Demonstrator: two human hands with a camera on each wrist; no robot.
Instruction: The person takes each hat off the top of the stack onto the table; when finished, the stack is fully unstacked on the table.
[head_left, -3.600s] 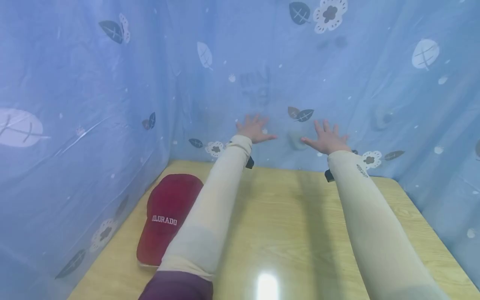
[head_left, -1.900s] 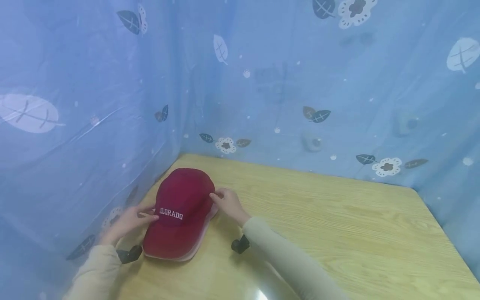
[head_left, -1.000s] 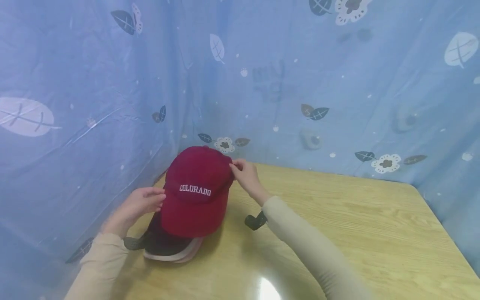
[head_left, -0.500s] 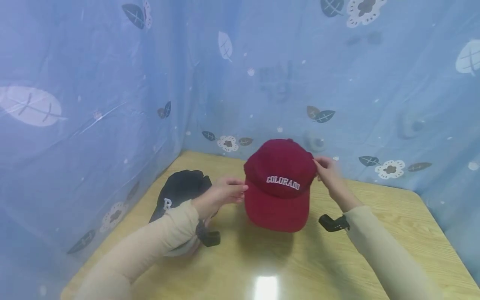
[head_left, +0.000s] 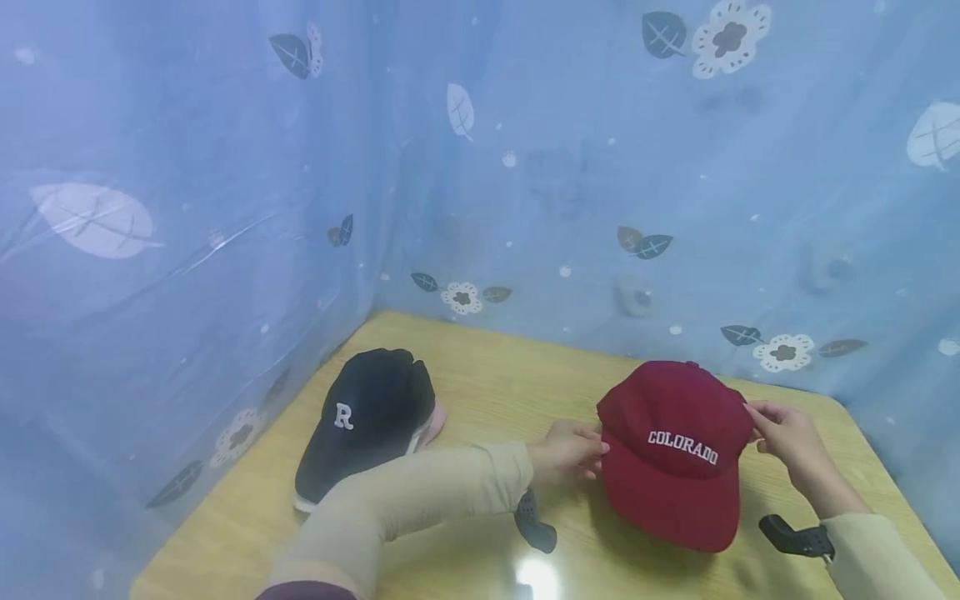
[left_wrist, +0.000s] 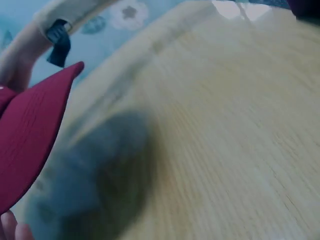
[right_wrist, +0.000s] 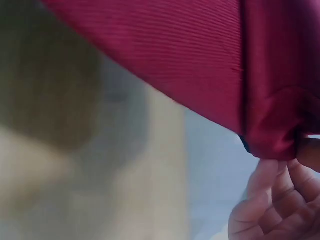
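Observation:
Both hands hold a red baseball cap (head_left: 675, 454) lettered COLORADO over the right part of the table, its brim toward me. My left hand (head_left: 566, 452) pinches the cap's left edge near the brim. On the other side, my right hand (head_left: 795, 442) pinches the rim between thumb and fingers, seen closely in the right wrist view, where the fingers (right_wrist: 287, 200) bend under the red cloth (right_wrist: 200, 55). A gap and a shadow show under the brim (left_wrist: 35, 130) in the left wrist view, so the brim is off the wood.
A black cap (head_left: 378, 408) with a white R lies at the table's left, partly behind my left sleeve. Beneath it peeks a pink cap edge (head_left: 437, 421). Blue patterned curtains (head_left: 525, 167) stand along the back and sides of the wooden table (head_left: 495, 375).
From spread out in front, my hands came to the red cap at the left, lifted it off the black cap, carried it right and lowered it. The black cap is now uncovered.

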